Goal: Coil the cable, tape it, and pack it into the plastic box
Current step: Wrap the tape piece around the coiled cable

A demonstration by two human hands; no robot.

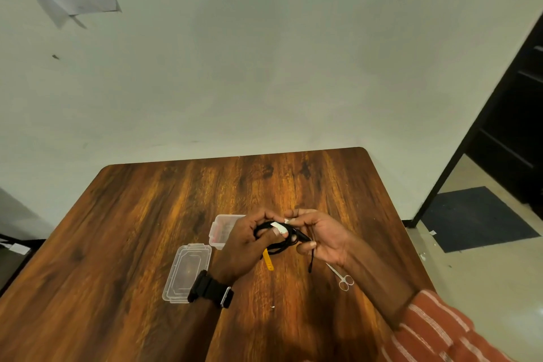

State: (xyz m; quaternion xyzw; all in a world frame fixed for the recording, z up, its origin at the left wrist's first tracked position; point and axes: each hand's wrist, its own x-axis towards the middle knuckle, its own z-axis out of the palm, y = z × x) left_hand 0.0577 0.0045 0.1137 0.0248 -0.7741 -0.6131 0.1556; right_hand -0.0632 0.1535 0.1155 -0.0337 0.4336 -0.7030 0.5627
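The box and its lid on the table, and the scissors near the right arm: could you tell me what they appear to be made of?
The box and lid look like clear, glossy plastic: the wood grain shows through them. The scissors look like polished metal, thin, silvery and bright, though they are small in this view.

Black wristwatch (211, 288); striped rust sleeve (435, 329)

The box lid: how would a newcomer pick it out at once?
Start at the wooden table and find the black watch on the left wrist. The box lid lies flat just left of it, nearer than the plastic box. Unlike that deeper box, it is a shallow, clear, ridged rectangle.
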